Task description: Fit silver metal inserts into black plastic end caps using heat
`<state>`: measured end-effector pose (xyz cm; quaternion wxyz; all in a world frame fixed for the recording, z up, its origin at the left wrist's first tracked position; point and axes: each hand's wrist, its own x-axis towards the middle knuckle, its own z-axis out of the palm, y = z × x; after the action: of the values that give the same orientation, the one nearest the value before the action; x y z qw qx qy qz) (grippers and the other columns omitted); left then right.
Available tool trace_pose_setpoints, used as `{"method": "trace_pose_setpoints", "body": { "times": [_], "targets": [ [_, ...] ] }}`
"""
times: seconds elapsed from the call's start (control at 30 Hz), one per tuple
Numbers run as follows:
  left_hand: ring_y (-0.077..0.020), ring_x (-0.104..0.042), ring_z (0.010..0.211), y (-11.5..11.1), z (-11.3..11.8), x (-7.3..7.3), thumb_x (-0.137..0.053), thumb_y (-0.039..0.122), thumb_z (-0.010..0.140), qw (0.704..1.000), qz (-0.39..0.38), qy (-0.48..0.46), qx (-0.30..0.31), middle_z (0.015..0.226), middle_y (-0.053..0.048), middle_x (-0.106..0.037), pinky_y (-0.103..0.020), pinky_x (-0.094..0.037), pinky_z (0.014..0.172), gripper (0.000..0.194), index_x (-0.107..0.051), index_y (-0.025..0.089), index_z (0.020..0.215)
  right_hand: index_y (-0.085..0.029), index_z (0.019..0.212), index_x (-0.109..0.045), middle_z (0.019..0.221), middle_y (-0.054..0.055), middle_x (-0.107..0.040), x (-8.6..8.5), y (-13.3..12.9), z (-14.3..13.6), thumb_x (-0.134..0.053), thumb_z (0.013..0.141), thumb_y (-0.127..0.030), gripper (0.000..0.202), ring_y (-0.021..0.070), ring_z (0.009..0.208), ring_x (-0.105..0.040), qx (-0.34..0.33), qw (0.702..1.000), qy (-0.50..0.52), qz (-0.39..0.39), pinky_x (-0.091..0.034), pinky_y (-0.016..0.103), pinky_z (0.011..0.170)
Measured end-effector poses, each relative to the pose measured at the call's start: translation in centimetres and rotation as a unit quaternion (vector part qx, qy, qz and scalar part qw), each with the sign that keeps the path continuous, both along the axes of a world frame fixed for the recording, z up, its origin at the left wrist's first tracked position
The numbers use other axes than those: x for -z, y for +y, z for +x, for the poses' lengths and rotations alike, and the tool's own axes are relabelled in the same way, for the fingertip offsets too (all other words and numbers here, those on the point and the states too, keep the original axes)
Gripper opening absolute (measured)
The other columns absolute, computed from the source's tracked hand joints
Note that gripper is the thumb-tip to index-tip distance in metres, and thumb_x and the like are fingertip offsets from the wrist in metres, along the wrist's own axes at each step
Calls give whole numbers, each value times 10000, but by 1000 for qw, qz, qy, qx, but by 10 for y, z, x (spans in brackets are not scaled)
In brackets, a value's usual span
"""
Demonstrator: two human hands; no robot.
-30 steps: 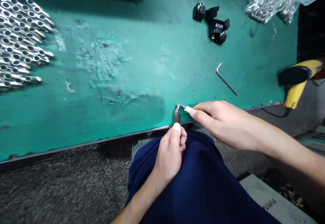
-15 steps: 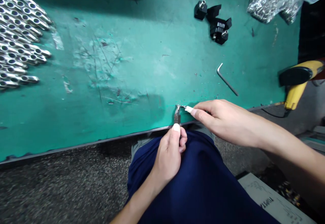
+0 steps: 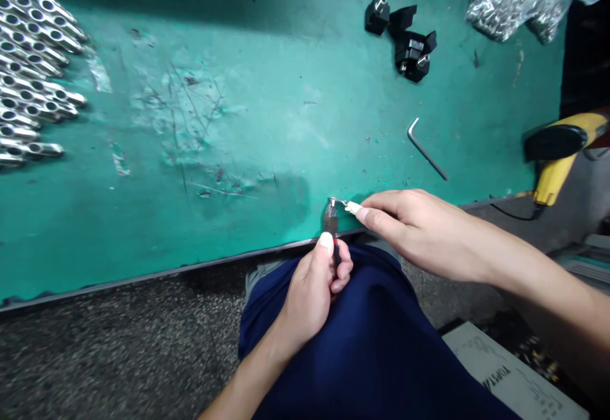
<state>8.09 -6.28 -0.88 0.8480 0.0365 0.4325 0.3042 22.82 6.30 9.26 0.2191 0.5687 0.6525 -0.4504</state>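
In the head view my left hand is closed around the handle of a small dark tool with a red part that looks like pliers. Its metal tip points away from me, just over the table's front edge. My right hand pinches a small white piece between thumb and forefinger. A thin metal end sticks out of the white piece and meets the tool's tip. Whether the jaws are closed on it is too small to tell.
On the green table lie a hex key, black parts with metal stubs and a bag of small metal pieces. Several metal tubes with holes lie at left. A yellow heat gun is at the right edge.
My left hand has turned and shifted slightly left, so more of the dark tool and its red part shows. My right hand has barely moved and still pinches the white piece.
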Motion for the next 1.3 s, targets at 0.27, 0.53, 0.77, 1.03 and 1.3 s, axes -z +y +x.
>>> {"method": "trace_pose_setpoints", "body": {
  "times": [0.27, 0.53, 0.77, 1.03, 1.3],
  "targets": [
    [-107, -368, 593, 0, -3, 0, -406, 674, 976, 1000, -2, -9, 1, 695, 14, -481, -248, -332, 586, 523, -577, 186, 891, -208, 830, -641, 788, 22, -690, 1, 1, 2, -347, 1072, -493, 475, 184, 706, -576, 11, 1000, 10, -12, -342, 312, 632],
    [-110, -354, 593, 0, -3, 1, -377, 667, 988, 1000, 2, -13, 5, 691, 14, -479, -257, -326, 591, 527, -566, 188, 879, -218, 834, -646, 769, 14, -684, 2, 2, 2, -357, 1070, -468, 450, 181, 692, -575, -8, 1000, -6, -6, -338, 309, 631],
    [-117, -355, 601, 1, -4, 1, -391, 674, 979, 1000, 3, -10, 7, 690, 16, -475, -259, -317, 593, 520, -564, 194, 875, -226, 807, -620, 739, 6, -649, 3, 4, -1, -336, 1070, -487, 467, 172, 652, -534, -27, 999, -22, 3, -318, 306, 596],
    [-116, -362, 598, 1, -3, 2, -394, 677, 976, 1000, -4, -12, 6, 691, 12, -485, -259, -321, 591, 526, -567, 191, 873, -223, 794, -606, 727, 3, -632, 2, 2, -1, -344, 1068, -458, 447, 161, 637, -525, -39, 999, -27, 11, -315, 314, 589],
    [-109, -352, 598, 2, -5, 2, -354, 666, 995, 999, -3, -38, 14, 692, 20, -478, -259, -310, 599, 522, -552, 195, 891, -227, 782, -611, 670, -13, -597, 5, 5, -1, -342, 1067, -474, 463, 153, 607, -508, -43, 998, -42, 1, -291, 316, 562]
  ]
}}
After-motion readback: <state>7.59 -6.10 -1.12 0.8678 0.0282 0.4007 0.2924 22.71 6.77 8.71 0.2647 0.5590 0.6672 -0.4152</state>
